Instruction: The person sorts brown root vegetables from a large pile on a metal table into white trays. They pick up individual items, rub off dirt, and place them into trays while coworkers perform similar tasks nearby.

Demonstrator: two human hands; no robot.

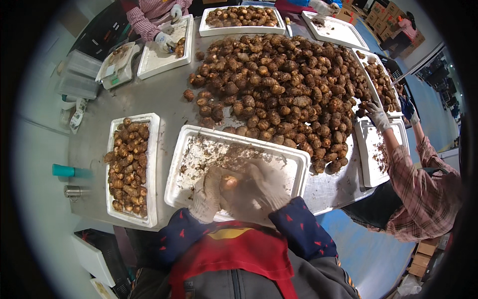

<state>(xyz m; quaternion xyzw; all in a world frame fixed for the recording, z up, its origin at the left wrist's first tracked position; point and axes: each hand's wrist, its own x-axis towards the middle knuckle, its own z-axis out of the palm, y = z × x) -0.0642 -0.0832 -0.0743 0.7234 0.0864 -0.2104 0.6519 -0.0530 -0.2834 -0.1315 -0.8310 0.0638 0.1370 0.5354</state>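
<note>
My left hand, in a pale knit glove, grips a small brown taro corm with a light, bare end facing up. Facing it, my right hand is gloved too and smeared by motion blur; whether it holds anything cannot be told. Both hands are over a white foam tray strewn with brown fibres and peel scraps. Beyond this tray lies a large heap of hairy brown taro corms. To the left stands a white foam tray filled with taro corms.
A kitchen scale, a teal cup and a metal flask line the table's left side. Across the table, a co-worker's gloved hand reaches into another tray. At right, another co-worker's gloved hand touches the heap's edge.
</note>
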